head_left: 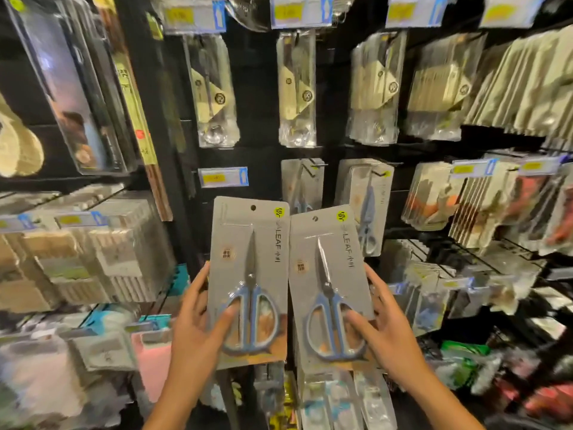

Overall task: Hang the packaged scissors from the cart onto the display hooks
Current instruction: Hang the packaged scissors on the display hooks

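Note:
I hold two grey cards, each with blue-handled scissors under clear plastic, upright in front of the display. My left hand [198, 318] grips the left scissors pack [248, 268] at its lower left, thumb across the handles. My right hand [381, 324] grips the right scissors pack [328, 274] at its lower right edge, thumb on the front. Behind them, two hooks carry matching packs: hung scissors [302, 184] on the middle hook [316, 165] and more hung scissors [367, 206] to the right. A hook with a yellow price tag [223, 176] sits just above the left pack. The cart is out of view.
The black slatted wall is crowded with hanging goods: spoons and utensils in clear bags [296, 88] above, boxed items [93, 249] on the left shelves, orange-handled tools [434, 197] on the right, more packs below [335, 398].

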The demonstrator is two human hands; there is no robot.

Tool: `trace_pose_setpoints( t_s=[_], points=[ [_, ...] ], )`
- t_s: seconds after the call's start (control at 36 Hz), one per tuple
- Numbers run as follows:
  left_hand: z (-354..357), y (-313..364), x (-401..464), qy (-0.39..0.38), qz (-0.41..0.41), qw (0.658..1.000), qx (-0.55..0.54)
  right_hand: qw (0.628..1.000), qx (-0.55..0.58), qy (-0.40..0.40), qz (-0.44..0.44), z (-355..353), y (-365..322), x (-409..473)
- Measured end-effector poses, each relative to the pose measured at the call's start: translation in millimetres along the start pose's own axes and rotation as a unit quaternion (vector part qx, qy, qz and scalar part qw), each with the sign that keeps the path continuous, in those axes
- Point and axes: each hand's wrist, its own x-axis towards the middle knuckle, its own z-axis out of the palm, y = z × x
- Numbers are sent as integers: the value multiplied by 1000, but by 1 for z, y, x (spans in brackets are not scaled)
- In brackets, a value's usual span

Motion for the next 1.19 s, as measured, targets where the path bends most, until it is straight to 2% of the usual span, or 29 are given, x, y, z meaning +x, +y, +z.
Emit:
trace_pose_setpoints(
  t_s=[0.39,0.64,1.19],
  points=[
    [72,17,36,66,16,997,31,998,30,-40,-27,-57,24,89],
    [72,14,63,75,40,994,64,998,44,-36,-21,-49,38,121],
    [59,-6,116,63,71,995,43,999,35,-10,-26,-20,43,168]
  ],
)
